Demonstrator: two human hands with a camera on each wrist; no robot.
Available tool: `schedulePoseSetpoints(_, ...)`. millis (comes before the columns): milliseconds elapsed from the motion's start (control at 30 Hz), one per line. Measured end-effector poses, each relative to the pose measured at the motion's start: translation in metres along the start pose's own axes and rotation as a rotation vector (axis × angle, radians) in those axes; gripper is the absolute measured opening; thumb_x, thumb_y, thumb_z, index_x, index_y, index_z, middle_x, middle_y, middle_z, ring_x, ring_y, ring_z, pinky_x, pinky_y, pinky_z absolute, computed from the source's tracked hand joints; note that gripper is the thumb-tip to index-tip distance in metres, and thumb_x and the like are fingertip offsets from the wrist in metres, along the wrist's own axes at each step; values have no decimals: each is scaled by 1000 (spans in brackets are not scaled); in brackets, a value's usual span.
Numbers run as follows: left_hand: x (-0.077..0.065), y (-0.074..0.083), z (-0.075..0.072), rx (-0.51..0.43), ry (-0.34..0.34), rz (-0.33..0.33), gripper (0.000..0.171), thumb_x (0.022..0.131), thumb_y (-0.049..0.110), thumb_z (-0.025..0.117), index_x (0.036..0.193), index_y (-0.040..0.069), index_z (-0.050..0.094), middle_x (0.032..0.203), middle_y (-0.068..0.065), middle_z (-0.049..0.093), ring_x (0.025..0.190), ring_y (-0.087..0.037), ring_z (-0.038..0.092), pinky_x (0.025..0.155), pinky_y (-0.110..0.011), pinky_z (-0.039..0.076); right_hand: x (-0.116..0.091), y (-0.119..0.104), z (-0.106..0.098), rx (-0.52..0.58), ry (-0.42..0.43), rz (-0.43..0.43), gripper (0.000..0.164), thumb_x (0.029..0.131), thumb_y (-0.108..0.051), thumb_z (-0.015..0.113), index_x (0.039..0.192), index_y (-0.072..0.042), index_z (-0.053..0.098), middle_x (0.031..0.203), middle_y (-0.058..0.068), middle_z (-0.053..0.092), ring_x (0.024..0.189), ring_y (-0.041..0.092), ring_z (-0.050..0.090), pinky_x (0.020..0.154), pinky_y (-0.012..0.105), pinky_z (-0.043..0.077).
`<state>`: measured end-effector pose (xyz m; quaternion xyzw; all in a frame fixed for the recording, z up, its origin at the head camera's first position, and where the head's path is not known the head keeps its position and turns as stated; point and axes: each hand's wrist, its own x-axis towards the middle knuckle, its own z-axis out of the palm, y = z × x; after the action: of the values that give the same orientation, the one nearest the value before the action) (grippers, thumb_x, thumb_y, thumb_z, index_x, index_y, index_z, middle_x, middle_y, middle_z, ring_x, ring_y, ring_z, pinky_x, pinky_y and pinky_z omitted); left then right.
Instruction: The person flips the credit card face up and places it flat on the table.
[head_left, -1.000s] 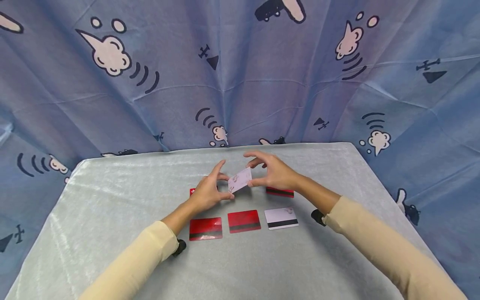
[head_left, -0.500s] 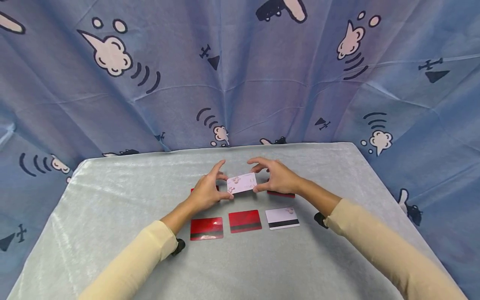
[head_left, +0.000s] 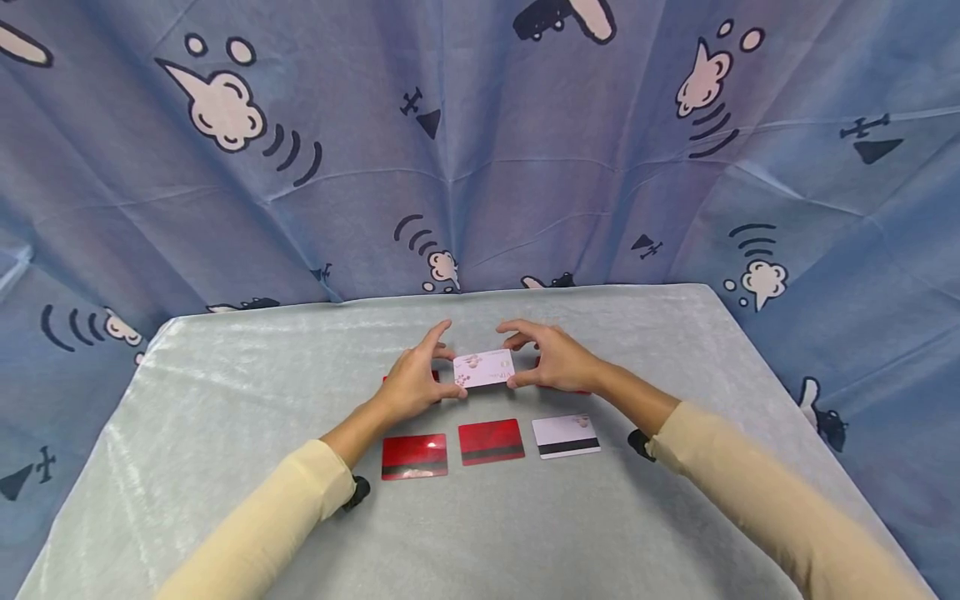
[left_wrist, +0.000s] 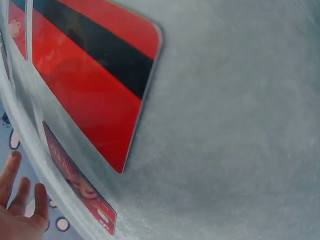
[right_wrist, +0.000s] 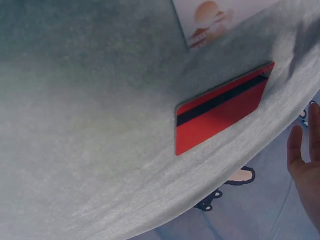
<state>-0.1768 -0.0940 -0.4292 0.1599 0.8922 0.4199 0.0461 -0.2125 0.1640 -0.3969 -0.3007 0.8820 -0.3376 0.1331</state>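
A white card with a pink flower print (head_left: 483, 368) sits between both hands at the table's middle, printed side up in the head view. My left hand (head_left: 411, 385) pinches its left end between thumb and fingers. At the right end, my right hand (head_left: 561, 358) holds it the same way, index finger raised. A thin dark band runs along the card's near edge; I cannot tell whether it touches the table. The wrist views catch only parts of the left hand (left_wrist: 22, 210) and the right hand (right_wrist: 306, 165), not the held card.
Nearer me lie two red cards (head_left: 414, 457) (head_left: 491, 442) and a white card (head_left: 566, 436), dark stripes up. One red card (left_wrist: 80, 180) lies partly hidden behind the left hand; another striped red card (right_wrist: 220, 110) is behind the right. A blue patterned curtain (head_left: 480, 150) hangs behind the table.
The held white card was tilted a second ago and has levelled out flatter. My right hand moved slightly down and right with its end. The left hand stays nearly still.
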Motion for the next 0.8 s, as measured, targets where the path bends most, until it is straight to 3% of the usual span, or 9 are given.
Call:
schedulePoseSetpoints(200,-2,0,4,17,-7,14,105,71,14,92,155,10,30,120,-7,70,128,-27,53,106,-47,39,-1,8,8,4,-8,6,78,75,-15,88,142,-6,49,121,8,69,122,30,57,104,55,39)
schedulePoseSetpoints(400,-3,-2,9,98,-12,20,104,70,17,92,154,9,32,119,-8,70,118,-28,58,102,-46,42,-3,13,14,-1,-20,28,77,76,-15,88,142,-7,50,122,8,69,121,27,57,103,53,40)
schedulePoseSetpoints(800,-3,-3,14,185,-38,65,100,73,17,90,154,6,32,122,-11,69,126,-27,55,108,-46,39,-2,19,23,-56,-28,18,75,75,-18,89,139,-7,52,122,8,69,124,27,56,107,51,38)
